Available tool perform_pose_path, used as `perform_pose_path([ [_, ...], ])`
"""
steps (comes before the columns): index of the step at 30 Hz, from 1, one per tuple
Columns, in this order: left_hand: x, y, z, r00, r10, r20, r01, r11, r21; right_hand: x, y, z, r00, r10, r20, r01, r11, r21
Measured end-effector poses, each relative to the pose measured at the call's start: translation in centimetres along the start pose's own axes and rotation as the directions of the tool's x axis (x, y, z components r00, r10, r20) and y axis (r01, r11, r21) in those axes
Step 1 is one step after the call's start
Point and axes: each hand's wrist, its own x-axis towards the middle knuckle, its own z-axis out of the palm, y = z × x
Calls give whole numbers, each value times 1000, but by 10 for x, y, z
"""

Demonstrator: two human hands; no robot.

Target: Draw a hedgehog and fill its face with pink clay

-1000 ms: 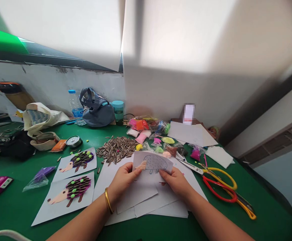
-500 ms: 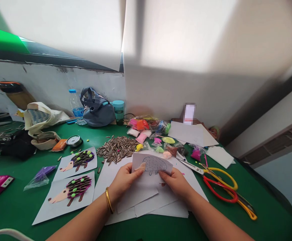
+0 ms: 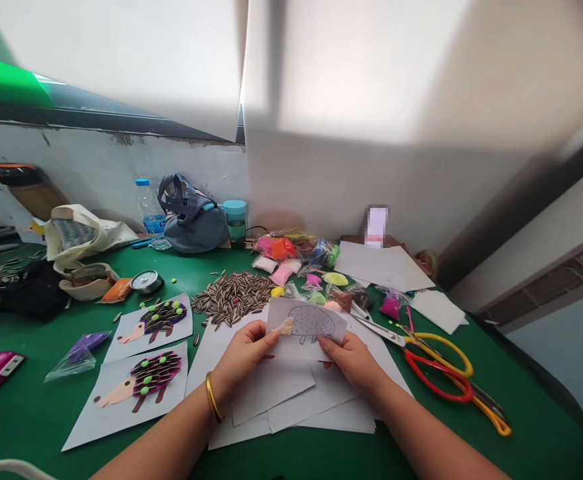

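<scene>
A small paper card (image 3: 311, 321) with a pencil-drawn hedgehog is held up between my two hands. The animal's head has a flat peach-coloured layer on it. My left hand (image 3: 251, 347) pinches the card's left edge, thumb in front; a gold bangle circles that wrist. At the right edge, my right hand (image 3: 349, 357) grips with its thumb just under the drawn feet. Beneath the card lie overlapping white sheets (image 3: 271, 393). Two finished-looking hedgehog pictures, the upper (image 3: 136, 331) and the lower (image 3: 106, 417), with seed spines and green dots, lie to the left.
A pile of striped seeds (image 3: 231, 297) sits behind the sheets. Bags of coloured clay (image 3: 281, 250) lie at the back. Scissors with red and yellow handles (image 3: 439, 377) are at the right. A blue bag (image 3: 196, 223) and a round tin (image 3: 146, 281) stand back left.
The card has risen and tilted slightly, showing more of the drawing. My left thumb has slid left off the drawn head, uncovering the peach layer.
</scene>
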Motion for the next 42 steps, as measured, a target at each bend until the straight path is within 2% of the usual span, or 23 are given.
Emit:
perform_pose_path([
  [4, 0, 0, 0, 1000, -12, 10, 12, 1000, -9, 1, -1, 0, 1000, 14, -5, -14, 1000, 3],
  [10, -2, 4, 1, 1000, 6, -30, -6, 1000, 11, -1, -2, 0, 1000, 9, -11, -9, 1000, -19],
  [17, 1, 7, 0, 996, 3, 92, -4, 1000, 17, -1, 2, -1, 998, -23, 63, 30, 994, -103],
  [23, 1, 8, 2, 996, -18, 90, 15, 1000, 24, -2, 0, -1, 993, -50, 106, 62, 991, -116],
  [28, 1, 9, 2, 995, 8, 95, -11, 1000, 23, -4, -4, 0, 989, -61, 138, 81, 986, -143],
  [30, 0, 8, 3, 996, -5, 92, 1, 999, 36, -5, -6, 0, 988, -88, 128, 105, 985, -138],
  [33, 0, 6, 3, 997, -20, 77, 14, 997, 77, -4, -7, -3, 989, -143, 39, 146, 985, -96],
  [35, -1, 5, 1, 999, 19, 26, -22, 994, 109, -2, -6, -6, 985, -173, -3, 172, 982, -78],
  [37, 0, 5, -3, 992, 111, -68, -99, 982, 163, -1, -5, -9, 978, -208, -1, 206, 971, -119],
  [40, 1, 8, -11, 938, 306, -161, -228, 898, 376, -4, -6, -9, 981, -194, -8, 178, 915, -362],
  [42, 0, 12, -15, 896, 432, -102, -303, 764, 570, -9, -10, -7, 988, -153, -20, 112, 805, -583],
])
